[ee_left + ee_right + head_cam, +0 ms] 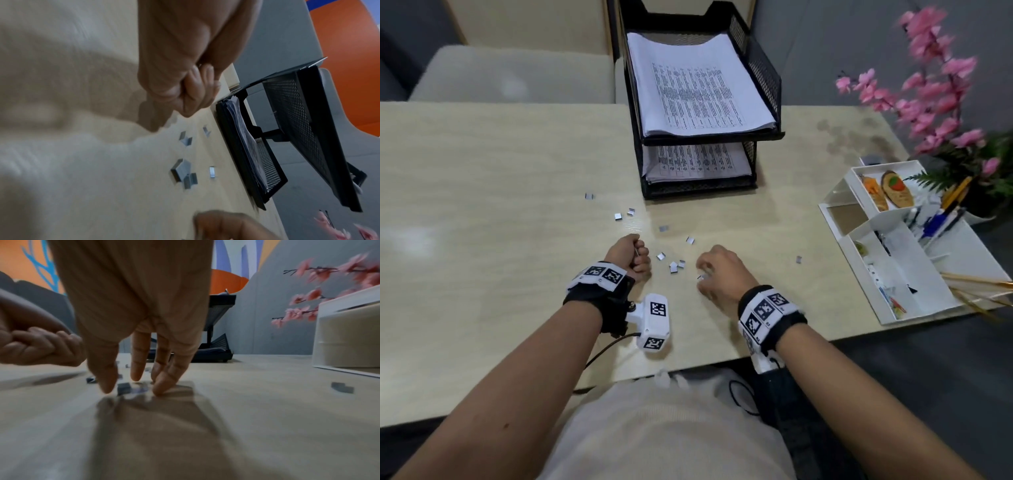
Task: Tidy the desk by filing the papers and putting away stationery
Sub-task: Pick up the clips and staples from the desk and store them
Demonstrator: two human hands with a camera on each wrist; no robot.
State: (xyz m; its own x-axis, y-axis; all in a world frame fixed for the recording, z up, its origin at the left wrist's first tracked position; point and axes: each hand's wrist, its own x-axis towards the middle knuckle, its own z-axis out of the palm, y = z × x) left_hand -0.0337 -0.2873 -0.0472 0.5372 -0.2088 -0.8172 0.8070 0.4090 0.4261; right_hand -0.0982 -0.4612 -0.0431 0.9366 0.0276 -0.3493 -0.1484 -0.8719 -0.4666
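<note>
Ten or so small silver staple strips [673, 266] scattered; two stacked black mesh paper trays [763, 73]; one white plastic organiser [849, 178].

**Three views over one desk**

The head camera looks steeply down on the desk [482, 171]. The left wrist camera, rolled sideways, and the right wrist camera, very low, skim its surface, close behind the fingers. All three share the black paper tray [763, 68] and scattered staples [674, 266].
</note>
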